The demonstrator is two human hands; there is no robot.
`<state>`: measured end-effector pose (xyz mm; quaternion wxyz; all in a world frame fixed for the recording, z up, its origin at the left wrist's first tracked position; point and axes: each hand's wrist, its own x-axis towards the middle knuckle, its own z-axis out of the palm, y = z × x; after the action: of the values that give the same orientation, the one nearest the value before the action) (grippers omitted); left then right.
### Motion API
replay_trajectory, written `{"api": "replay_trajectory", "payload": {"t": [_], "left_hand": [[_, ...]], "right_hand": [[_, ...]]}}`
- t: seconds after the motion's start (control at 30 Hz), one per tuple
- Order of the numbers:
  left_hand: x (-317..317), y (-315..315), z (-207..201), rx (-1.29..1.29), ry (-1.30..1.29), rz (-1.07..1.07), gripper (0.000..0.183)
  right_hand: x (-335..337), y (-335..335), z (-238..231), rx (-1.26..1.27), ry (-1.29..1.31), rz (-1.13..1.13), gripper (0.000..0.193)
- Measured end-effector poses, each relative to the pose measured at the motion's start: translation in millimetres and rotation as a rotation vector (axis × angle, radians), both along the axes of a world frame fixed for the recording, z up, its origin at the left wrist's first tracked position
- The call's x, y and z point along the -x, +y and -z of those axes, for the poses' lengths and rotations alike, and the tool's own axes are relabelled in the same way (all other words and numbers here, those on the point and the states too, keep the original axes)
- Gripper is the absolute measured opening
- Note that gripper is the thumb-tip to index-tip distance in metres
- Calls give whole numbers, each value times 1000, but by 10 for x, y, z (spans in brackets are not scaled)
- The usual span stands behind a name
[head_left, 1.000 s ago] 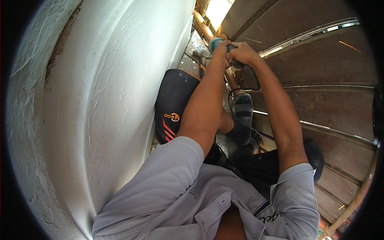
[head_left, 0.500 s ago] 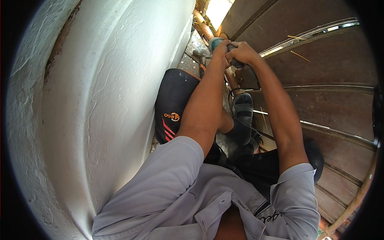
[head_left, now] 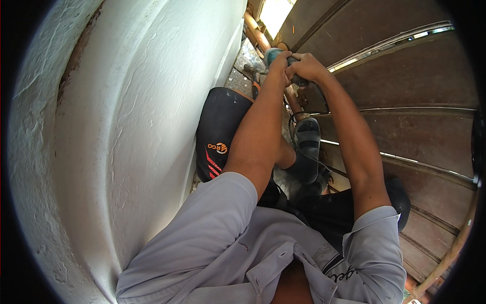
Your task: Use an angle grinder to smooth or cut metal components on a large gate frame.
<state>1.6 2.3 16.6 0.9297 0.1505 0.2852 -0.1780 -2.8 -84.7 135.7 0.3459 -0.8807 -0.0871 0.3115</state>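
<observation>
Both my hands are closed around an angle grinder [head_left: 272,54] with a teal front part and a dark rear body, held out at arm's length near the top of the view. My left hand [head_left: 280,64] wraps its front portion. Beside it, my right hand [head_left: 307,67] grips the dark body, and a black cord hangs from the rear end. The grinder sits against or just over a rusty brown pipe [head_left: 257,31]; its disc is hidden, so contact cannot be made out. One small orange spark [head_left: 293,29] flies above the hands.
A white plastered wall [head_left: 147,101] rises close on my left. Brown wooden boards [head_left: 405,81] with bright gaps stand on my right. Between them, my sandalled foot [head_left: 308,134] rests on the narrow ground, near a dark-headed tool with an orange part [head_left: 256,80].
Several orange sparks that streaked across the boards on the right are gone; a single short one shows higher up now. My hands and the grinder hold nearly the same place.
</observation>
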Motion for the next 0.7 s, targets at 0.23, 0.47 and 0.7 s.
{"api": "replay_trajectory", "payload": {"t": [0.23, 0.47, 0.7], "left_hand": [[49, 185, -132, -20, -40, -81, 25], [363, 269, -641, -77, -97, -59, 20], [731, 276, -936, -192, -65, -51, 21]], "right_hand": [[109, 141, -225, 10, -120, -79, 59], [423, -249, -717, -399, 339, -21, 63], [990, -634, -654, -467, 22, -20, 53]]}}
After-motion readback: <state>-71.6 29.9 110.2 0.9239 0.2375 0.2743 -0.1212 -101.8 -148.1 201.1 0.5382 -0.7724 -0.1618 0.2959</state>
